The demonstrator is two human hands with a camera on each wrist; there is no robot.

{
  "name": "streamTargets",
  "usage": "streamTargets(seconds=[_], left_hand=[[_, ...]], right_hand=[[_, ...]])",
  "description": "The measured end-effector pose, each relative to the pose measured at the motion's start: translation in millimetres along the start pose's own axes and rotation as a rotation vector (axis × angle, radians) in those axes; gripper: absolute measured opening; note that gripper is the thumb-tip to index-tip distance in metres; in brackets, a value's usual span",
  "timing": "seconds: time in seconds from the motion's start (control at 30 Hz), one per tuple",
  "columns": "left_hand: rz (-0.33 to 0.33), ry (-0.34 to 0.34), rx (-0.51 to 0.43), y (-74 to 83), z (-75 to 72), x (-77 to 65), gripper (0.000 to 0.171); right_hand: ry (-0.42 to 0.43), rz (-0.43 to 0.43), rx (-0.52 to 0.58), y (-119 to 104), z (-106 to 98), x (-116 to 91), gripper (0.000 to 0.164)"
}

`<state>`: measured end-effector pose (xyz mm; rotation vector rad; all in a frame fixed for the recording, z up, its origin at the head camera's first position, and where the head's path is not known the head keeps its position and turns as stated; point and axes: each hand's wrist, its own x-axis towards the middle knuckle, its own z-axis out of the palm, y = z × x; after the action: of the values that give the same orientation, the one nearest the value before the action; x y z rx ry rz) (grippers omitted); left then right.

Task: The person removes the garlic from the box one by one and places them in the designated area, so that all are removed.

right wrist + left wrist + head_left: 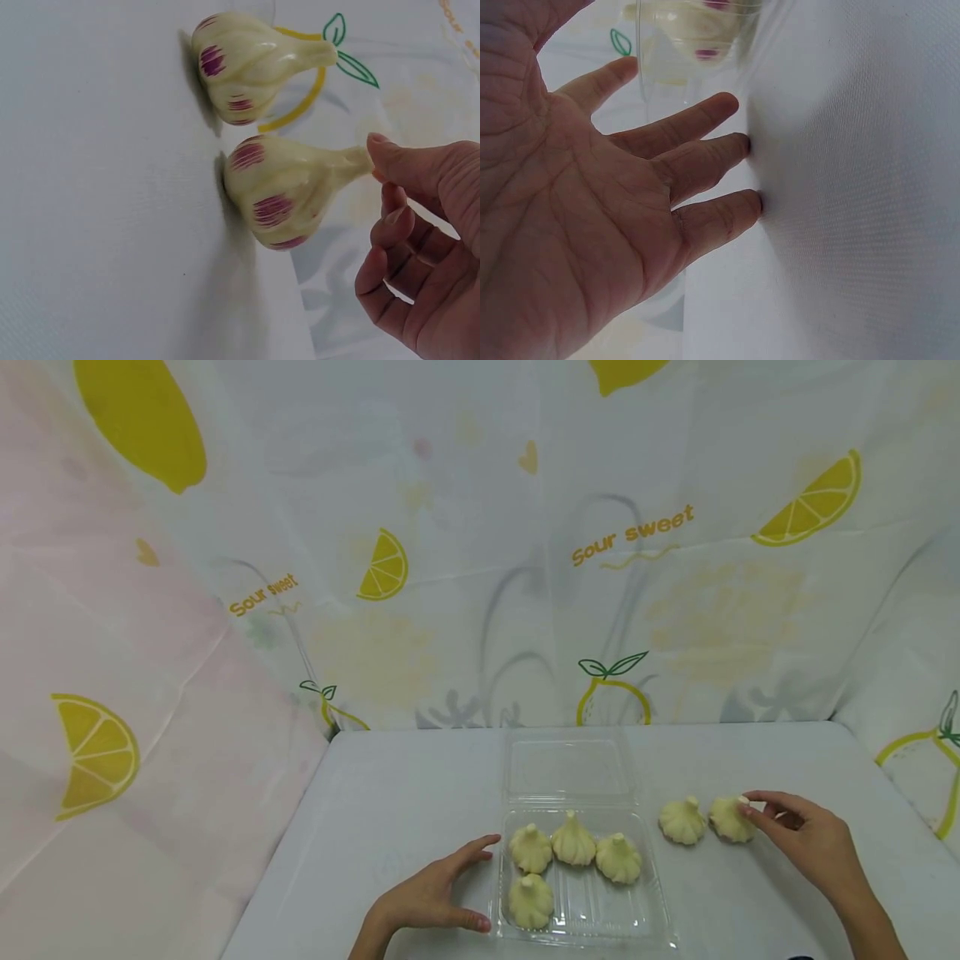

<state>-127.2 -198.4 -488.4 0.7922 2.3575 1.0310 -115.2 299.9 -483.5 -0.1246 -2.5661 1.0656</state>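
A clear plastic clamshell box (600, 914) lies with its lid (568, 768) folded back. Several garlic bulbs (573, 841) sit in it: a row of three along the far side and one at the near left. My left hand (431, 893) is spread at the box's left wall, fingertips touching the tabletop in the left wrist view. To the right of the box are two more bulbs. My right hand (813, 839) pinches the outer garlic bulb (281, 195) by its stem between thumb and forefinger. Beside it stands the other bulb (251, 67), purple-streaked too.
The white tabletop (405, 785) ends at a hanging cloth (465, 652) printed with lemons, which rises behind and on both sides. A small dark object (800, 957) shows at the near edge, right of the box.
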Motion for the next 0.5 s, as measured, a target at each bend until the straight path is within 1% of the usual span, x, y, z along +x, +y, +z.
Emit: streamTargets(seconds=[0.23, 0.37, 0.43, 0.5], left_hand=[[-0.010, -0.003, 0.001, 0.4, 0.0, 0.6, 0.098], [-0.015, -0.006, -0.003, 0.6, -0.2, 0.8, 0.098], [-0.018, -0.008, -0.006, 0.5, -0.3, 1.0, 0.098], [-0.025, -0.008, -0.006, 0.3, -0.3, 1.0, 0.098]], right_hand=[[0.020, -0.045, 0.015, -11, -2, 1, 0.026], [0.015, -0.096, 0.100, -24, -3, -2, 0.027], [0.012, -0.140, 0.141, -32, -2, -4, 0.026], [0.008, -0.179, 0.159, -38, 1, -6, 0.026]])
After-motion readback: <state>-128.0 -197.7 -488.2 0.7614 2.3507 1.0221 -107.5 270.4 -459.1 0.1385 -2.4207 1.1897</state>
